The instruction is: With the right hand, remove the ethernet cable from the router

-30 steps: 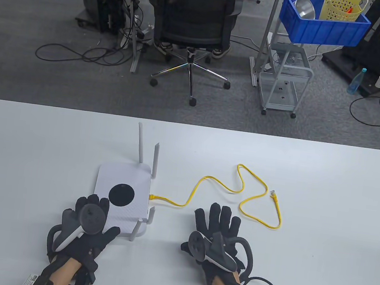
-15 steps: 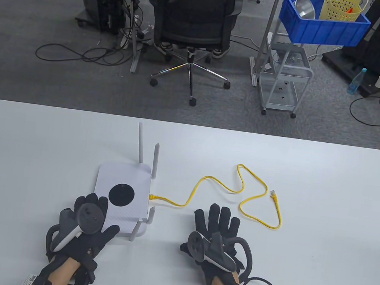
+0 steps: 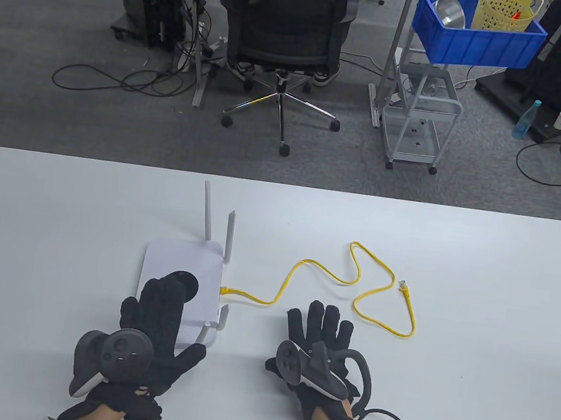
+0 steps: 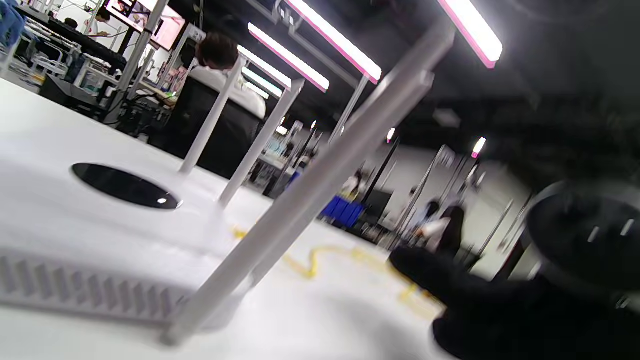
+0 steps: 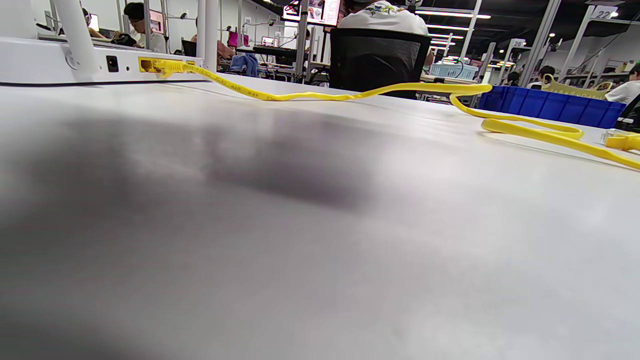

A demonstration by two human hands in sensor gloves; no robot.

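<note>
Now different from half a second back: left hand point(image 3: 156, 328) slid forward over the router point(image 3: 205, 272), fingers spread flat across its top and covering part of the black disc point(image 3: 189, 284); previously parked at the near edge with only fingertips on the casing. Looks like bracing the box, though from above can't tell pressing from just resting. Left wrist view mostly blurred, shows casing, disc and a slanted antenna point(image 4: 320, 180), no fingers clearly. Right hand point(image 3: 319, 346) unchanged across all three table shots: flat on the table point(image 3: 480, 298), palm down, fingers extended and splayed, holding nothing. Right wrist view confirms: just tabletop and the hand's shadow. Ethernet cable point(image 3: 353, 281) unmoved, yellow plug point(image 3: 228, 291) seated in the router's right side port, rest snaking right across the table in loose curves to a free connector point(image 3: 403, 286). Plug sits just left of and beyond the right fingertips, near but not touching. Reading: setup step, router being steadied, extraction not yet started. Next probably needs right hand to shift left, pinch the plug at the boot, depress the latch tab, pull straight out to the right. Risk: tugging the cord instead of the plug, or dragging the router if not held down.
</note>
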